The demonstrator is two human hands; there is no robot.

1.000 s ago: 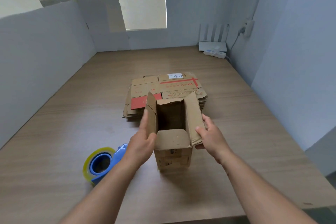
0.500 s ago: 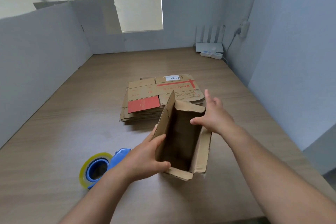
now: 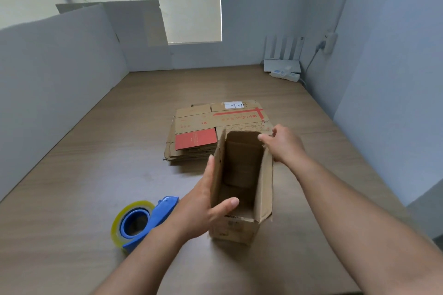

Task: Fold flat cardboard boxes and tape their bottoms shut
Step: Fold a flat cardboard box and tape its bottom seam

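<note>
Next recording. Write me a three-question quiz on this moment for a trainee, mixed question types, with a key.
1. True or false: the tape dispenser lies on the table to the left of the open cardboard box, and neither hand holds it.
2. Where is the thumb of the left hand? A) inside the open cardboard box, hooked over its left wall; B) on the tape dispenser; C) flat on the table.
3. Fill in: the stack of flat boxes lies ___ the open cardboard box, farther from the person.

Key: 1 true; 2 A; 3 behind.
</note>
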